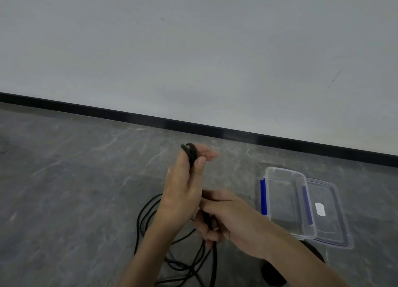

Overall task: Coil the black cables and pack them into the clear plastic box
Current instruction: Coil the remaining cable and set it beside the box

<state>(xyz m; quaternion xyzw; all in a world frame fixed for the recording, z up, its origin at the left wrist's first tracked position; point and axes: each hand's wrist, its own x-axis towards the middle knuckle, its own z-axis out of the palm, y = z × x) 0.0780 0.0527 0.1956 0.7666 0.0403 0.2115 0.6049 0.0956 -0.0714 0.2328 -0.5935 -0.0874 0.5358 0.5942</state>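
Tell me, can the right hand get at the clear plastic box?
Probably yes: the clear plastic box lies open just beside the right hand, nothing between them, though that hand grips black cable.

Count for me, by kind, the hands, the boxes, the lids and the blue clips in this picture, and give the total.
Hands: 2, the left hand and the right hand
Boxes: 1, the box
Lids: 1, the lid
Clips: 2, the blue clips
Total: 6
Both hands hold black cable; the number of cables I cannot tell.

Box (282, 200) right of hands; cables (148, 217) below
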